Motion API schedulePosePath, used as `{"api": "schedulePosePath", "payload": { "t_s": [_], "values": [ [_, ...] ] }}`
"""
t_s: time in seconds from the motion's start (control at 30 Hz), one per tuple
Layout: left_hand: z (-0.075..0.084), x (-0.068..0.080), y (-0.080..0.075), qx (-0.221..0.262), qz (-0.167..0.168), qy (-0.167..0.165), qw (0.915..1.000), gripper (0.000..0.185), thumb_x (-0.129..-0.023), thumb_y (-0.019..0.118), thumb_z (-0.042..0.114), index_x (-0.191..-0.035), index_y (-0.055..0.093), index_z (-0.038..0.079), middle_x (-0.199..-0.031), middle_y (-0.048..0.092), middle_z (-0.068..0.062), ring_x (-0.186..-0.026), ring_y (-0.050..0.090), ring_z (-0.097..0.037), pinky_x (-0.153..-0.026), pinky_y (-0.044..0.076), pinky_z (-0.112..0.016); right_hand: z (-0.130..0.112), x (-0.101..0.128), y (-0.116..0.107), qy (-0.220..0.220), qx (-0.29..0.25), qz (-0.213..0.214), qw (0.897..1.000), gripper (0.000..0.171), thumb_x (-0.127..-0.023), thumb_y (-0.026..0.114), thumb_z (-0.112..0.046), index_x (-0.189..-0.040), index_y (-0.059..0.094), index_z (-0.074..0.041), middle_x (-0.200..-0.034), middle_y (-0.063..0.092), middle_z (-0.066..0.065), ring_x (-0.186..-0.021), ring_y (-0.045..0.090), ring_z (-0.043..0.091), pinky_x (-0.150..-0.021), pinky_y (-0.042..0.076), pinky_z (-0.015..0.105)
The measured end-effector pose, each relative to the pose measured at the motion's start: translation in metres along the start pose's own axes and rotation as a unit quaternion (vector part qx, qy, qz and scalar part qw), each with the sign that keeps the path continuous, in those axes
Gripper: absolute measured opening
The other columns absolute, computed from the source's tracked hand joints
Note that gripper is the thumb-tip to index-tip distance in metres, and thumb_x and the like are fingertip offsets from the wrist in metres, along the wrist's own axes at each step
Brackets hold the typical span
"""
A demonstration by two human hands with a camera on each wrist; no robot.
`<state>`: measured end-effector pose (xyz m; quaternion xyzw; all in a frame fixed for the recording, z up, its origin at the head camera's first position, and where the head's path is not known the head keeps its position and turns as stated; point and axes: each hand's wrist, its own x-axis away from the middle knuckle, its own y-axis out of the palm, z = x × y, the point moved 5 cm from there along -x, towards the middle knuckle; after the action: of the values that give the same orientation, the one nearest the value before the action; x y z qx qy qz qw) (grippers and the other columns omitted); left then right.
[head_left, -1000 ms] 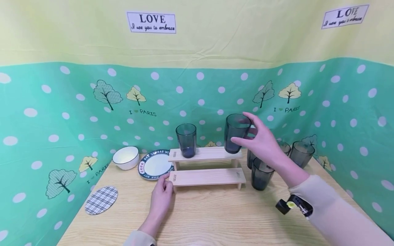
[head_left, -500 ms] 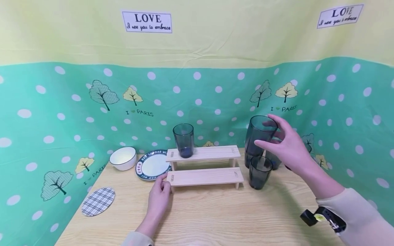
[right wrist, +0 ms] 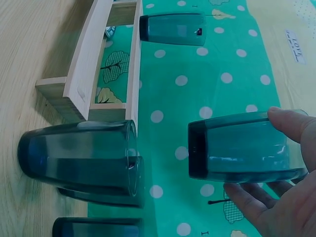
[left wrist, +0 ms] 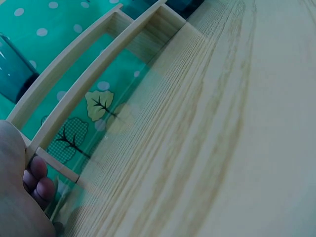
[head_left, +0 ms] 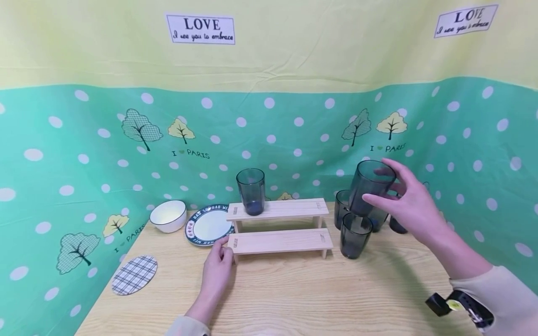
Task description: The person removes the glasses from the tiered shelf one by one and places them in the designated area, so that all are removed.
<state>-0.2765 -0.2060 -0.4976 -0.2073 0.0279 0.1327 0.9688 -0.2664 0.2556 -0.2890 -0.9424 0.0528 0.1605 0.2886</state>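
My right hand (head_left: 409, 198) holds a dark tinted drinking glass (head_left: 370, 186) in the air, thumb on the near side and fingers on the far side. The right wrist view shows this held glass (right wrist: 242, 148) apart from the others. Below it, several similar glasses stand on the table, the front glass (head_left: 355, 238) nearest. My left hand (head_left: 217, 263) grips the left end of a two-step wooden rack (head_left: 279, 241); in the left wrist view its fingers (left wrist: 42, 182) curl by the rack's end. Another glass (head_left: 252, 193) stands upright on the upper step, toward the left.
A white bowl (head_left: 168, 217) and a blue-rimmed plate (head_left: 201, 239) sit at the back left of the wooden table (head_left: 290, 298). Near the left edge lies a checked oval mat (head_left: 134, 275). A green dotted cloth (head_left: 290, 154) hangs behind and at both sides.
My right hand has carried its glass rightward, from over the rack's upper right end to above the group of glasses. The left hand stays at the rack. The head view has shifted slightly.
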Motion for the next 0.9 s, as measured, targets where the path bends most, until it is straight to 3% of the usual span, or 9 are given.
{"api": "schedulePosePath", "payload": {
  "t_s": [0.17, 0.7, 0.8, 0.9],
  "values": [
    [0.001, 0.000, 0.000, -0.003, 0.005, -0.001, 1.0000, 0.049, -0.107, 0.051, 0.012, -0.155, 0.058, 0.007, -0.087, 0.063, -0.004, -0.078, 0.056, -0.019, -0.073, 0.045, -0.033, 0.004, 0.001, -0.003, 0.009, 0.008, -0.002, 1.000, 0.104, -0.096, 0.088, -0.044, -0.177, 0.024, -0.032, -0.162, 0.049, 0.002, -0.144, 0.056, 0.037, -0.088, 0.048, 0.014],
    [0.001, 0.000, 0.000, 0.000, 0.000, -0.002, 1.0000, 0.050, -0.108, 0.051, 0.012, -0.157, 0.057, 0.007, -0.088, 0.063, -0.004, -0.080, 0.057, -0.020, -0.075, 0.046, -0.032, 0.021, 0.008, -0.016, 0.022, 0.013, 0.017, 1.000, 0.104, -0.096, 0.089, -0.040, -0.177, 0.024, -0.033, -0.160, 0.048, 0.002, -0.143, 0.055, 0.041, -0.086, 0.049, 0.009],
    [0.001, 0.001, 0.000, 0.001, 0.002, 0.001, 1.0000, 0.049, -0.108, 0.051, 0.012, -0.156, 0.057, 0.007, -0.088, 0.063, -0.004, -0.080, 0.057, -0.020, -0.075, 0.046, -0.032, 0.025, 0.009, -0.019, 0.025, 0.017, 0.022, 0.999, 0.104, -0.096, 0.089, -0.039, -0.177, 0.025, -0.033, -0.159, 0.049, -0.001, -0.142, 0.055, 0.038, -0.086, 0.050, 0.009],
    [0.001, 0.001, 0.000, 0.000, 0.001, 0.001, 1.0000, 0.050, -0.108, 0.051, 0.012, -0.157, 0.057, 0.007, -0.088, 0.063, -0.004, -0.080, 0.056, -0.020, -0.074, 0.045, -0.033, 0.030, 0.010, -0.023, 0.030, 0.021, 0.025, 0.999, 0.104, -0.096, 0.088, -0.039, -0.177, 0.024, -0.032, -0.159, 0.049, 0.000, -0.136, 0.057, 0.023, -0.085, 0.050, 0.010]
  ]
}}
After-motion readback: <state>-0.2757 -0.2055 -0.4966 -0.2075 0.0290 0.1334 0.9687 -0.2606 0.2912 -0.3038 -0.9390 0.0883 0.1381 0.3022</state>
